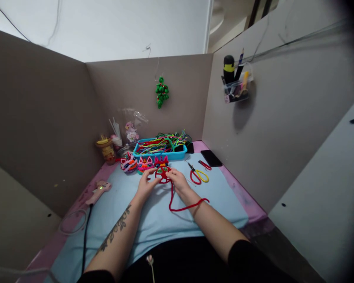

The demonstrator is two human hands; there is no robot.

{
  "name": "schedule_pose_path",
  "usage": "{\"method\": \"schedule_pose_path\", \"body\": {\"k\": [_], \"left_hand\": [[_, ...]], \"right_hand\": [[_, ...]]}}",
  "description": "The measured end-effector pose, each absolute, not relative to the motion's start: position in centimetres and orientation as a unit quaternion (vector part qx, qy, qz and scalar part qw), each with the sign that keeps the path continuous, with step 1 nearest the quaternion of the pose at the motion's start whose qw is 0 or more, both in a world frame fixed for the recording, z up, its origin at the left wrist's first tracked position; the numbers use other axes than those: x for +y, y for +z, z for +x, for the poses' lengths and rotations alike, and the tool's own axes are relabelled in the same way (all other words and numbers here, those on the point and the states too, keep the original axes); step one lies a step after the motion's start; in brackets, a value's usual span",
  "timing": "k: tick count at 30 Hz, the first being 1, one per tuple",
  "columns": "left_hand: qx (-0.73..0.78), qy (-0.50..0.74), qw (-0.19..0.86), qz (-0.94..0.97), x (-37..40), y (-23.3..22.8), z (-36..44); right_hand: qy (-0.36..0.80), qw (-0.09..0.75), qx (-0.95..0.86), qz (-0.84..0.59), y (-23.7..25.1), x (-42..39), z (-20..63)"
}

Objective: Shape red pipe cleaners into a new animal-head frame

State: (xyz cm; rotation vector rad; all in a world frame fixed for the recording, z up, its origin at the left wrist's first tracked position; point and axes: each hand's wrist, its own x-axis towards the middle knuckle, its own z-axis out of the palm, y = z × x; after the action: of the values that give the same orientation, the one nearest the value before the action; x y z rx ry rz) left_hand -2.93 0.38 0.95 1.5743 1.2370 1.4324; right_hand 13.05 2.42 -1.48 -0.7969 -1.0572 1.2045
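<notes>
Between my two hands is a round red pipe-cleaner ring with spokes (162, 174), held up over the blue cloth. My left hand (147, 183) pinches its left edge between thumb and fingers. At its right side, my right hand (177, 180) grips the rim. From there a long red pipe-cleaner tail (177, 210) hangs down, then bends right across my right forearm. Just behind the ring stand small fuzzy animal-head figures with ears, one pink and orange (129, 163), one pink (145, 164) and one red and purple (161, 160), the last partly hidden.
A blue tray (177, 155) of colourful pipe cleaners sits at the back. To the right lie scissors (198, 175), a red-handled tool (205, 165) and a black phone (211, 158). A pink glue gun (98, 192) with a black cord lies left. Partition walls (147, 90) enclose the table.
</notes>
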Motion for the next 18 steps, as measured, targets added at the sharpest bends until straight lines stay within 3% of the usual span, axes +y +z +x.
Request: {"method": "schedule_pose_path", "body": {"k": [8, 14, 18], "left_hand": [[0.473, 0.573, 0.357, 0.566, 0.70, 0.45, -2.56], [0.436, 0.542, 0.588, 0.411, 0.84, 0.31, -2.68], [0.399, 0.533, 0.646, 0.372, 0.86, 0.23, -3.09]], "right_hand": [[0.451, 0.578, -0.566, -0.377, -1.84, 2.33, 13.46], [0.466, 0.543, -0.606, -0.347, -1.82, 2.22, 13.55], [0.478, 0.535, -0.615, -0.327, -1.42, 1.88, 13.76]]}}
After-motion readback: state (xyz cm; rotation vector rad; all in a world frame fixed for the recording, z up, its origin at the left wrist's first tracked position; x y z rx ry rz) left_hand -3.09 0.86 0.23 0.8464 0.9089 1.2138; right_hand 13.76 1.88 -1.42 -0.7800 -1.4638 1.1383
